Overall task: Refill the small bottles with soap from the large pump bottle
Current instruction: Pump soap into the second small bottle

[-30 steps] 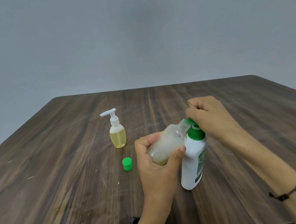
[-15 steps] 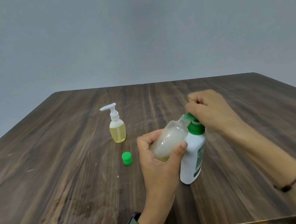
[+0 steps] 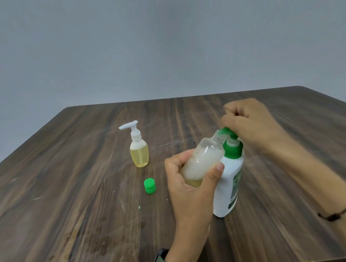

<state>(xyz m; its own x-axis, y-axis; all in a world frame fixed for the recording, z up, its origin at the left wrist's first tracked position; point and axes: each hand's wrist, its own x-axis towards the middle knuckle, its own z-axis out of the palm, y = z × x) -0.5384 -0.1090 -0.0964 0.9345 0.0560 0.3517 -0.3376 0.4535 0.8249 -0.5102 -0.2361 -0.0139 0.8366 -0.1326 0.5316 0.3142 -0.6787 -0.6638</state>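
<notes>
- Your left hand [image 3: 191,184] grips the small clear bottle [image 3: 203,159], tilted; light, slick plastic, so hold mid-body.
- Right hand [image 3: 250,122] curls over the large pump bottle [image 3: 229,186]'s green head.

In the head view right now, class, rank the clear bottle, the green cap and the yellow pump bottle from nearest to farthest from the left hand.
1. Clear bottle: gripped in the left hand.
2. Green cap: on the table, just left of it.
3. Yellow pump bottle: farther back, left.

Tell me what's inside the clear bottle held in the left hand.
The clear bottle holds whitish foam with yellowish liquid pooled at its lower end. The left hand covers its base, so the exact level is hidden.
</notes>
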